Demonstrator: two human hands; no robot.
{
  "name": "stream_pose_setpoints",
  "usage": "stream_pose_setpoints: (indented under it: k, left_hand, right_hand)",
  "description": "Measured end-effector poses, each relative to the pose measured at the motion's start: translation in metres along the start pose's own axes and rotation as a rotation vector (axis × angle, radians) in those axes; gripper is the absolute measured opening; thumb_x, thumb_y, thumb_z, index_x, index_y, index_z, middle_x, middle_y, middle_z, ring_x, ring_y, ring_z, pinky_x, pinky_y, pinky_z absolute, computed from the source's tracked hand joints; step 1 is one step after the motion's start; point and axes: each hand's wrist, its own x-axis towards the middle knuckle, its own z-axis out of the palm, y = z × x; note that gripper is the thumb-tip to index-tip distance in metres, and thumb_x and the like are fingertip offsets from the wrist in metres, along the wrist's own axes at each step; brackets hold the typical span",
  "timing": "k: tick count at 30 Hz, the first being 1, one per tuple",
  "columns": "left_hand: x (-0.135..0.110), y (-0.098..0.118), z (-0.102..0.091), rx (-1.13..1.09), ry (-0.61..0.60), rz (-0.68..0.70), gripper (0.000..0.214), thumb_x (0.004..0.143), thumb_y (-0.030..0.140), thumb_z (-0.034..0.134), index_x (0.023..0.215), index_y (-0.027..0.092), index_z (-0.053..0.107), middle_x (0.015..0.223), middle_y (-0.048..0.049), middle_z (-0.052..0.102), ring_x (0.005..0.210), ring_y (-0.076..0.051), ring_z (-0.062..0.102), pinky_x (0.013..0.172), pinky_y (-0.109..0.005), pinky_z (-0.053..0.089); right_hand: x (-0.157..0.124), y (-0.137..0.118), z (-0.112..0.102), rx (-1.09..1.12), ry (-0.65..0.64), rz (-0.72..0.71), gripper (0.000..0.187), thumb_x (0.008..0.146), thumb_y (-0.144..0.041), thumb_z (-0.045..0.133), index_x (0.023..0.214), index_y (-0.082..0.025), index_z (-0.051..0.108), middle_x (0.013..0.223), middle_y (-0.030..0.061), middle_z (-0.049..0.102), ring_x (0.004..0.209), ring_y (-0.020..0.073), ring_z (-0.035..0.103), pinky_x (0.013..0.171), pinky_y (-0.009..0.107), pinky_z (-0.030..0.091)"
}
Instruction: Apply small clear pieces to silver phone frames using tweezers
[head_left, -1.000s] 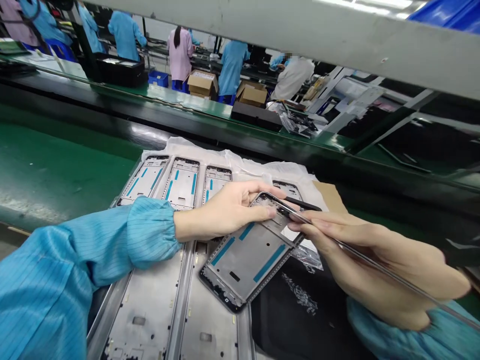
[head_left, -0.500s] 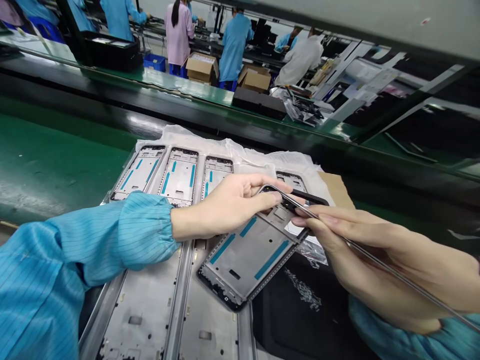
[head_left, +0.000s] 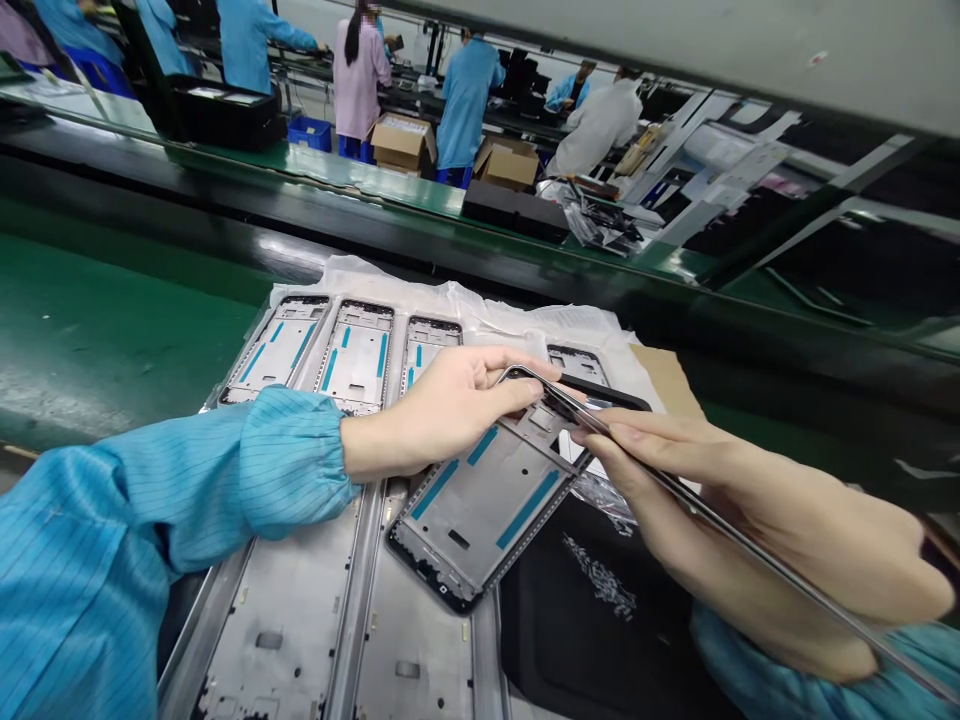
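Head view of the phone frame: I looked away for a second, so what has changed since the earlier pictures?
The hand-held phone frame has shifted slightly left, still gripped by the left hand. The right hand has moved the long thin metal tool with it, its tip still at the frame's upper end. Nothing was let go. The row of phone frames stayed as it was.

Metal strip (head_left: pixel 787 580), end cut off

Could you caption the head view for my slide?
Left hand holds a phone frame while the right hand holds a long metal tool to its edge, above more frames.
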Motion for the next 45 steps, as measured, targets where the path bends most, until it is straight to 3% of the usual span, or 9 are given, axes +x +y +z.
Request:
stream_pose_setpoints:
  k: [3, 12, 20, 25, 28, 35, 39, 45]
  left_hand:
    - [0.0, 0.001, 0.001, 0.017, -0.006, -0.005, 0.009, 0.096, 0.013, 0.06, 0.099, 0.012, 0.069, 0.06, 0.0066, 0.048, 0.053, -0.008, 0.032, 0.051, -0.021, 0.023]
    - [-0.001, 0.001, -0.001, 0.054, -0.027, 0.019, 0.011, 0.097, 0.016, 0.06, 0.102, 0.012, 0.07, 0.06, 0.0058, 0.051, 0.052, -0.007, 0.032, 0.051, -0.022, 0.023]
    - [-0.002, 0.002, 0.0, 0.035, -0.043, 0.03, 0.01, 0.098, 0.016, 0.061, 0.1, 0.011, 0.069, 0.05, 0.0099, 0.042, 0.047, -0.006, 0.028, 0.047, -0.022, 0.018]
    - [-0.002, 0.002, -0.001, 0.037, -0.034, 0.003, 0.013, 0.097, 0.017, 0.062, 0.103, 0.012, 0.071, 0.052, 0.0091, 0.043, 0.046, -0.006, 0.03, 0.048, -0.022, 0.019]
    - [-0.003, 0.002, -0.001, 0.03, -0.048, -0.006, 0.014, 0.097, 0.021, 0.065, 0.105, 0.012, 0.073, 0.052, 0.0091, 0.043, 0.044, -0.005, 0.028, 0.047, -0.022, 0.019]
    - [-0.002, 0.001, -0.001, 0.042, -0.059, -0.012, 0.019, 0.099, 0.021, 0.06, 0.11, 0.012, 0.073, 0.05, 0.01, 0.039, 0.043, -0.006, 0.021, 0.044, -0.023, 0.016]
    - [-0.001, -0.003, -0.003, 0.075, -0.035, 0.004, 0.019, 0.097, 0.023, 0.063, 0.108, 0.014, 0.075, 0.053, 0.0079, 0.042, 0.047, -0.007, 0.026, 0.047, -0.023, 0.018]
    - [0.0, -0.003, -0.001, 0.024, 0.033, 0.031, 0.013, 0.091, 0.018, 0.063, 0.097, 0.013, 0.073, 0.058, 0.0059, 0.049, 0.052, -0.008, 0.033, 0.052, -0.023, 0.023]
  right_hand:
    - [0.004, -0.002, 0.0, -0.034, 0.016, -0.116, 0.032, 0.112, -0.045, 0.049, 0.109, -0.024, 0.072, 0.122, -0.0011, 0.077, 0.099, 0.0208, 0.079, 0.074, 0.026, 0.065]
    - [0.014, -0.012, -0.006, -0.017, 0.092, -0.162, 0.018, 0.11, -0.033, 0.056, 0.101, -0.025, 0.07, 0.107, -0.0033, 0.08, 0.089, 0.0164, 0.079, 0.074, 0.019, 0.063]
    - [0.012, -0.002, -0.004, 0.006, -0.007, -0.078, 0.024, 0.107, -0.045, 0.057, 0.109, -0.032, 0.077, 0.115, -0.0033, 0.079, 0.093, 0.0217, 0.079, 0.073, 0.026, 0.067]
    - [0.012, -0.008, -0.005, 0.159, 0.077, 0.041, 0.018, 0.105, -0.043, 0.063, 0.1, -0.033, 0.077, 0.108, -0.0042, 0.079, 0.094, 0.0253, 0.079, 0.081, 0.033, 0.07]
    - [0.013, -0.012, -0.006, 0.193, 0.052, 0.062, 0.011, 0.101, -0.039, 0.07, 0.098, -0.034, 0.078, 0.108, -0.0044, 0.079, 0.097, 0.0274, 0.079, 0.082, 0.037, 0.071]
    - [0.013, -0.014, -0.006, 0.122, 0.098, 0.025, 0.008, 0.102, -0.038, 0.071, 0.1, -0.034, 0.077, 0.106, -0.006, 0.08, 0.093, 0.0227, 0.079, 0.074, 0.03, 0.069]
    - [0.011, -0.018, 0.0, 0.134, 0.158, 0.048, 0.006, 0.1, -0.04, 0.072, 0.1, -0.035, 0.077, 0.106, -0.0055, 0.08, 0.094, 0.0252, 0.079, 0.073, 0.033, 0.069]
    - [0.007, -0.011, -0.003, 0.054, 0.159, 0.087, 0.021, 0.102, -0.049, 0.067, 0.095, -0.033, 0.077, 0.098, -0.0031, 0.08, 0.087, 0.0254, 0.079, 0.073, 0.037, 0.068]
